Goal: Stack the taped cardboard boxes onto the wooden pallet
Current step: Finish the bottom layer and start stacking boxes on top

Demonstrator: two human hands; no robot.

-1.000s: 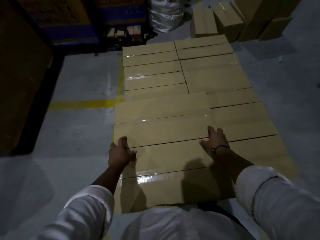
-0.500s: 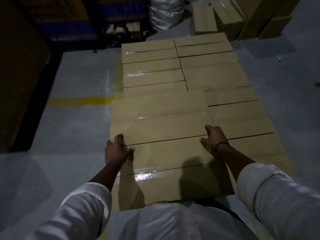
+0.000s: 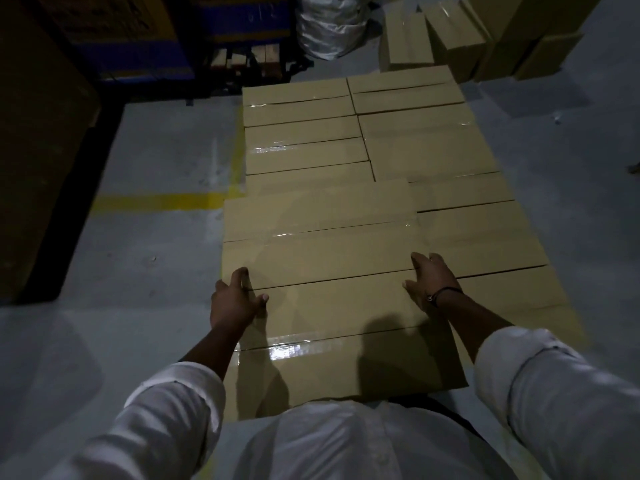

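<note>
Just under the hands, toward the body, lies the near box (image 3: 339, 358), one of two on the upper layer. The left hand (image 3: 237, 301) clasps its left edge, thumb on top and fingers curled down the side. The right hand (image 3: 433, 282) lies flat at its far right corner, fingers fairly straight, gripping nothing. Right past the fingertips sits the far box (image 3: 318, 237), edge to edge with the first. Both look stiff and flat-sided, and the two-handed hold suggests some weight. The glossy tape along each top seam is probably slick, so bare cardboard low on the short ends seems the safest grip, one hand per end. To the right of the hands and beyond them spreads the lower layer (image 3: 433, 147): about seven tops show, though seams and gaps are hard to tell apart in this dim light. The pallet is hidden beneath. Farthest off, up and right of the right hand, at least four loose boxes (image 3: 405, 39) stand on the floor (image 3: 156, 150).
</note>
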